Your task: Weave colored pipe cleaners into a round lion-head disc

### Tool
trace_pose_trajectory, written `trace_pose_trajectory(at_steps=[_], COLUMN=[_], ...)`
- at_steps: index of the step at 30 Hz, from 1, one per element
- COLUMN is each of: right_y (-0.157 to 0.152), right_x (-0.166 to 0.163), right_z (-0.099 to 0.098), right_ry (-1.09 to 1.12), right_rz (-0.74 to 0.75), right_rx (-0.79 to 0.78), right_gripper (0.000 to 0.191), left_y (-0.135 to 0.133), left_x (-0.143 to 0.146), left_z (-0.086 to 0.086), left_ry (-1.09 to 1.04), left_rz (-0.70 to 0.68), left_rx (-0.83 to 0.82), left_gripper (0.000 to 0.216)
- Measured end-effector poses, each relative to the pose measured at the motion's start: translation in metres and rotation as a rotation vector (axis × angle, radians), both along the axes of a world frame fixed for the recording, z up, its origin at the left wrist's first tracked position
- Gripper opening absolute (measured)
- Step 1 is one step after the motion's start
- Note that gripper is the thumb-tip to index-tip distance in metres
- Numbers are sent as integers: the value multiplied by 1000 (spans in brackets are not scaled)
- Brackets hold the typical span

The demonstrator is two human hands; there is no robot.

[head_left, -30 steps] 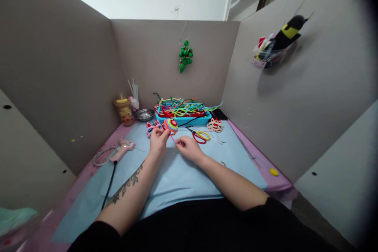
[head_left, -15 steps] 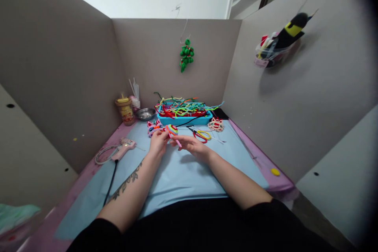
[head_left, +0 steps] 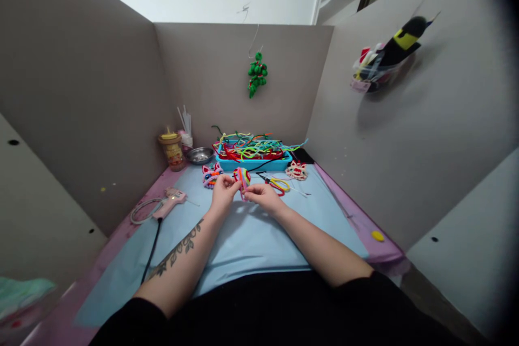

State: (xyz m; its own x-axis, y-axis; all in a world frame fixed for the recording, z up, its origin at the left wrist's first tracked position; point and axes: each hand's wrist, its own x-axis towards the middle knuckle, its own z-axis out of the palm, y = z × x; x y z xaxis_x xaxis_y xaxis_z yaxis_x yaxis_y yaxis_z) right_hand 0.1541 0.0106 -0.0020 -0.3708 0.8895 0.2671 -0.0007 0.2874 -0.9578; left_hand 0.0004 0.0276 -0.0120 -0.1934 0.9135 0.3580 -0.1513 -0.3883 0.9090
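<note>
Your left hand [head_left: 224,190] and right hand [head_left: 263,194] are both narrowed to a fingertip pinch on the striped piece [head_left: 243,175], which is raised above the blue-covered surface [head_left: 259,243], in front of the tray [head_left: 253,165]. Finger overlap hides the exact contact points.

Treat the piece as light and soft, probably bendable and unlikely to slip; excess pressure could flatten its rounded form. Grip it at the lower edge, beside the pink strip, leaving the coloured bands uncrushed.

Materials: the piece appears fuzzy, with curved bands. The tray is smooth, probably plastic, heaped with thin, tangled coloured strands [head_left: 251,146]. The scissors [head_left: 279,184] have looped red and yellow handles; the bowl [head_left: 200,156] is round, shiny metal.
</note>
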Motion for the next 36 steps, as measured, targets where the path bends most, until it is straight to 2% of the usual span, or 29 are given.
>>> trace_pose_trajectory(at_steps=[5,9,12,18,27,31,36], right_y=[0,3,4,-2,0,-3,-11], right_x=[-3,-1,0,-3,-2,-4,-9], right_z=[-2,-3,-4,0,-3,1,5], right_ry=[-23,-83,-175,-352,-511,-467,-321], right_rz=[-33,-90,-177,-376,-438,-452,-485], right_rx=[-55,9,83,166,233,199,199], right_gripper=[16,15,11,5,11,11,10], left_y=[-5,-10,-14,-17,-8,-6,-12], left_x=[2,4,4,7,11,10,13], left_z=[4,11,15,16,3,-1,9], left_ry=[-87,-231,-280,-296,-196,-175,-265], left_rz=[-72,-172,-190,-183,-103,-94,-105], left_rx=[-63,-210,-259,-245,-158,-130,-155], left_gripper=[40,47,49,49,46,43,46])
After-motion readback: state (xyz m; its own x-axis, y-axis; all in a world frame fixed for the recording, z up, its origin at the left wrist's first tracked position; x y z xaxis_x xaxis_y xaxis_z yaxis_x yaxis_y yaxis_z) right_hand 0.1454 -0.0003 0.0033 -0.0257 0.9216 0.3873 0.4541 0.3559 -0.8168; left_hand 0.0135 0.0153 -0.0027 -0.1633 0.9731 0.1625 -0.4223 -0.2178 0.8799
